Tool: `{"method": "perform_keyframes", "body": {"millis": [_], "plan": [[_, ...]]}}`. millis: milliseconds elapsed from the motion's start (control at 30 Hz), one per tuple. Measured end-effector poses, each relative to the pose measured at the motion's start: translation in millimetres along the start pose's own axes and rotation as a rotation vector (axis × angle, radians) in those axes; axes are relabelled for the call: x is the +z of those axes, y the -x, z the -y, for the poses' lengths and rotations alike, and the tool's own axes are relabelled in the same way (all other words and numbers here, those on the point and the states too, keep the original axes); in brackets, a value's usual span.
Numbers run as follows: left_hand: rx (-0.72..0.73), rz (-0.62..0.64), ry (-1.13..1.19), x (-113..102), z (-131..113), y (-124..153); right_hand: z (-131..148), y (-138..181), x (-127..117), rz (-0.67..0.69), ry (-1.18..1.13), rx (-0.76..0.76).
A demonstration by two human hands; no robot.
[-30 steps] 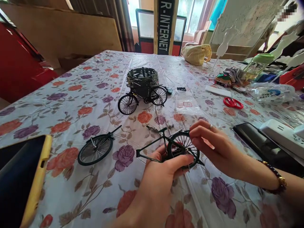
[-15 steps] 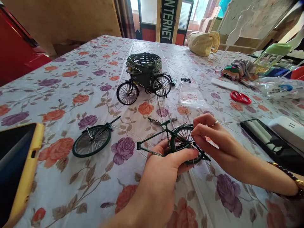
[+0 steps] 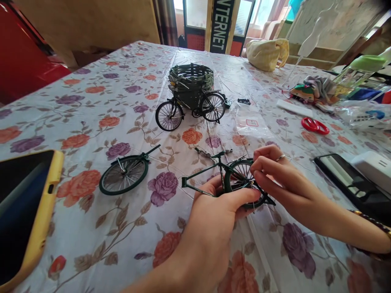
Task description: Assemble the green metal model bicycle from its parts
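Gently, the left hand (image 3: 210,217) closes around a toy bicycle frame (image 3: 203,171), held over the tablecloth (image 3: 61,236) near right; the right hand (image 3: 290,185) pinches its wheel (image 3: 242,167). It looks light, fragile, best gripped by the frame.

1. The toy bicycle frame (image 3: 222,179) is gleaming with glossy dark green painted metal.
2. The loose wheel (image 3: 125,175) is showing thin, shiny metal spokes inside a matt black tyre.
3. The floral surface cover (image 3: 39,122) is shining like smooth plastic.
4. The phone case (image 3: 45,211) is looking like matt yellow plastic.
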State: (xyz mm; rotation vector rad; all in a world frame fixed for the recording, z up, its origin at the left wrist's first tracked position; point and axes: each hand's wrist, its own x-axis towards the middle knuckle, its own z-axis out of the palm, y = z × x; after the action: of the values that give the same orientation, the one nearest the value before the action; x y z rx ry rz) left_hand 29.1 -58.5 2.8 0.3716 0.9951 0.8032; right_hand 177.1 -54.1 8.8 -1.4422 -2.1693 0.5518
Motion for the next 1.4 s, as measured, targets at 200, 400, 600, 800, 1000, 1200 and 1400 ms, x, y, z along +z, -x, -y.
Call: {"method": "perform_keyframes", "body": {"millis": [200,400,600,800,1000,1200,1400], "plan": [[-0.017,-0.029,0.047,1.4,-0.9,0.0,-0.5,-1.6,0.1,0.034,-0.067,0.038],[-0.009,-0.029,0.025,1.3,0.4,-1.0,-1.1,-0.2,0.6,0.050,-0.110,0.087],[0.001,-0.020,0.030,1.5,-0.2,-0.9,0.2,-2.1,-1.5,0.064,-0.107,0.089],[-0.010,-0.029,0.012,0.9,0.3,0.0,-0.5,-0.8,-0.7,0.077,-0.153,0.124],[0.003,0.019,-0.004,1.9,-1.0,2.0,3.6,-0.9,-2.1,0.118,-0.244,0.225],[0.007,0.015,0.010,2.9,-3.5,2.8,2.3,-2.3,-2.9,0.168,-0.383,0.311],[0.020,0.026,0.011,3.2,-2.9,2.2,2.6,-4.9,-3.3,0.155,-0.468,0.300]]}}
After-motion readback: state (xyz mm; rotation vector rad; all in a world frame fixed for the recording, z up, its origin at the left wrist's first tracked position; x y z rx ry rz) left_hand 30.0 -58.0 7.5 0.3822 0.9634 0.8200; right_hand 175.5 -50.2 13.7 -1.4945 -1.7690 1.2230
